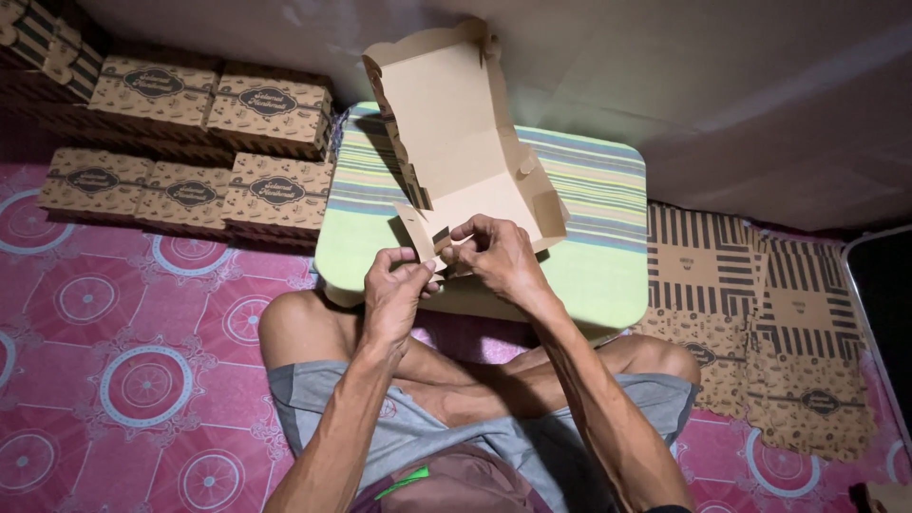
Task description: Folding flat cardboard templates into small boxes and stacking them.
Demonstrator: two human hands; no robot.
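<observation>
Cardboard box [454, 142], brown, half-folded, lid up, over striped table [608, 204].
Left hand [397, 290] and right hand [496, 255] pinch its near corner flap between closed fingertips.

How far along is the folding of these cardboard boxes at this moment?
Done: folded boxes stand stacked at the left. In hand: the left hand and right hand pinch a corner flap of an open box on the striped table, lid still up. Left: flat blanks lie at the right.
</observation>
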